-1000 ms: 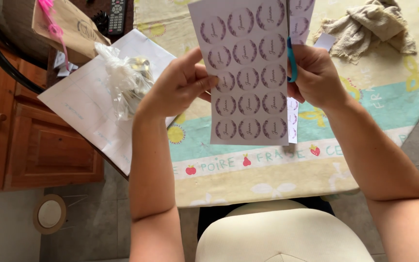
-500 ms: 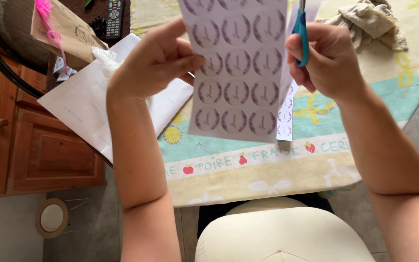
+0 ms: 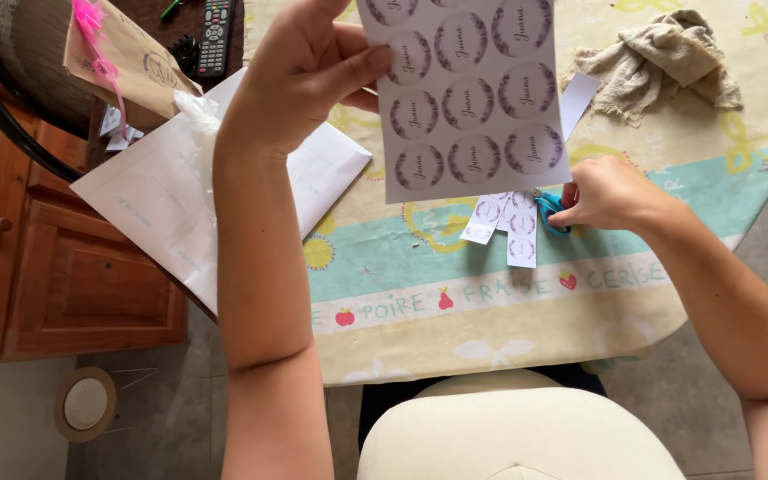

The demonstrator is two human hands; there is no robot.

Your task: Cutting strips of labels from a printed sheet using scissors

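Observation:
My left hand point(image 3: 300, 76) holds a white sheet of round purple-wreath stickers point(image 3: 468, 93) up above the table, pinching its left edge. My right hand point(image 3: 611, 191) is low on the tablecloth, fingers closed on the blue handles of scissors point(image 3: 548, 209). Cut strips of the same stickers point(image 3: 508, 222) lie on the cloth just left of the scissors, partly under the raised sheet.
A table with a fruit-print tablecloth point(image 3: 491, 302) stands in front of me. A crumpled beige rag point(image 3: 660, 58) lies at the back right. Large white paper point(image 3: 166, 196), a clear plastic bag, a brown paper bag point(image 3: 131, 62) and a remote point(image 3: 215, 36) are left.
My right hand has dropped from beside the sheet down to the table with the scissors. Cut strips now lie on the cloth. The left hand lifted the sheet higher.

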